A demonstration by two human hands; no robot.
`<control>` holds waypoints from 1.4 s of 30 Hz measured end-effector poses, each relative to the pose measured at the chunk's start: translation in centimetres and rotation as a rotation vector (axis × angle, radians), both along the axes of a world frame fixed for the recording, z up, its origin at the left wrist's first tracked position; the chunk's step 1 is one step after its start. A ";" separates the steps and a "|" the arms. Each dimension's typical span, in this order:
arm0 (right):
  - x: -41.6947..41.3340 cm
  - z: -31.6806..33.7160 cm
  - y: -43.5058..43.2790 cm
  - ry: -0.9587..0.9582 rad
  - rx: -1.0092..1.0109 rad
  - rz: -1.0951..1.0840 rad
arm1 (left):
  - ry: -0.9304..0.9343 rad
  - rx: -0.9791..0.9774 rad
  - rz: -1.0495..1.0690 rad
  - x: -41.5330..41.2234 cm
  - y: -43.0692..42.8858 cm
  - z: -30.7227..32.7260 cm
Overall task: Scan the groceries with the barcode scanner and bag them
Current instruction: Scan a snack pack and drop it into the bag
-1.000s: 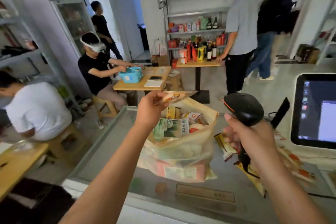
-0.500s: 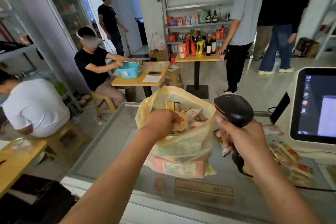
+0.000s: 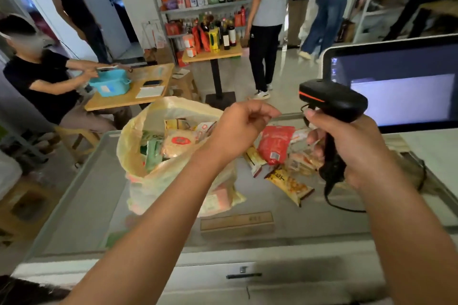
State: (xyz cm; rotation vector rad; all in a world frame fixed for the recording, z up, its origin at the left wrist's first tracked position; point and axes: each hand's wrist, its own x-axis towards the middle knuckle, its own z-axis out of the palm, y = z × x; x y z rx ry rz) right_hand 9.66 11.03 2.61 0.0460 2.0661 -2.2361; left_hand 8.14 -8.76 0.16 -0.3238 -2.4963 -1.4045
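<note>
Dim indoor light, foreground murky; monitor glows brightest. Wide-angle bowing at edges; standing people motion-blurred, soft throughout.

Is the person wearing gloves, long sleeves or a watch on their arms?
No. The left hand and the right hand are bare, with no gloves and no rings that I can see. The left forearm and the right forearm are bare too: no sleeve, watch or bracelet shows anywhere in view.
</note>
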 end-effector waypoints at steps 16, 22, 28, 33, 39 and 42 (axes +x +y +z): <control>1.3 -8.2 6.5 -0.318 -0.060 -0.136 | -0.181 -1.218 -0.320 -4.4 7.7 -18.5; 2.1 -8.5 6.5 -0.336 -0.047 -0.142 | -0.121 -1.137 -0.256 -4.8 9.2 -21.7; 3.0 -7.4 6.9 -0.300 -0.030 -0.159 | -0.639 0.093 -0.062 -4.6 9.7 -15.9; 3.3 -5.3 6.0 -0.203 -0.026 -0.173 | -0.844 0.939 -0.046 -4.9 7.8 -11.1; 3.5 -3.7 3.8 -0.154 0.016 -0.117 | -0.808 1.173 -0.085 -4.5 5.7 -7.4; 3.7 -3.5 2.8 -0.140 0.063 -0.086 | -0.806 1.090 -0.084 -3.8 5.0 -6.2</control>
